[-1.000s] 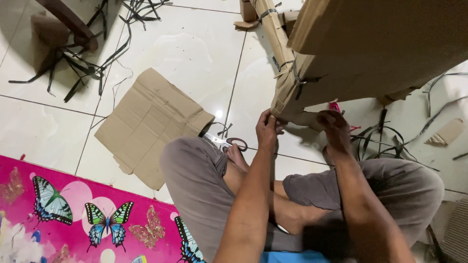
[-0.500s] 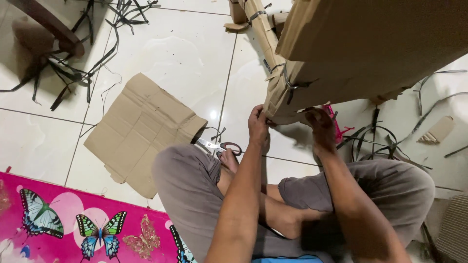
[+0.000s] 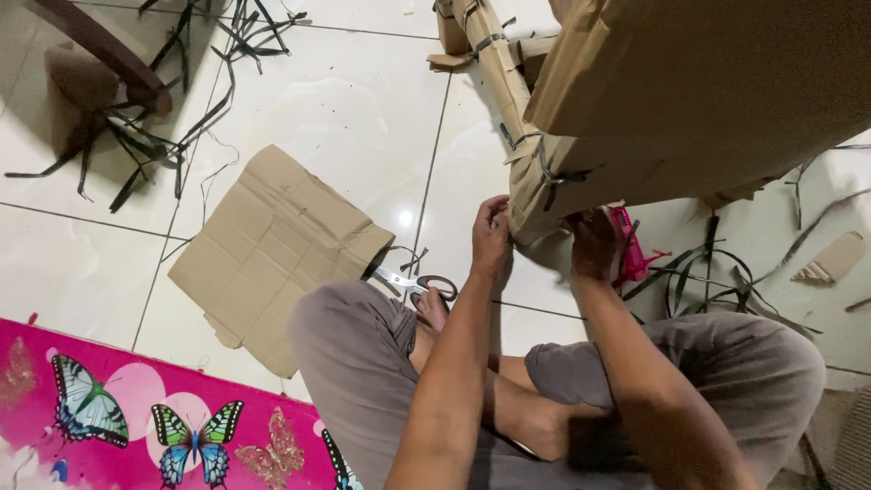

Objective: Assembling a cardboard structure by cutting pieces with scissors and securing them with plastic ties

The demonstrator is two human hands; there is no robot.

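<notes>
A big brown cardboard bundle [image 3: 689, 100], wrapped with dark plastic straps, fills the upper right and rests in front of my crossed legs. My left hand [image 3: 492, 238] pinches the bundle's lower left corner. My right hand [image 3: 594, 243] grips the underside of the same end, fingers curled under the cardboard. A pink tool [image 3: 628, 254] lies on the floor just right of my right hand. Scissors with dark red handles [image 3: 419, 283] lie on the tile beside my left knee.
A flat creased cardboard sheet [image 3: 272, 245] lies on the white tiles at left. Cut black straps [image 3: 145, 127] are scattered at top left and on the right [image 3: 717, 263]. A pink butterfly mat [image 3: 136, 417] covers the lower left. A dark furniture leg [image 3: 100, 45] stands top left.
The view has shifted slightly; both hands stay at the bundle's end, the left moving a little up along the corner, the right tucking further under the cardboard.
</notes>
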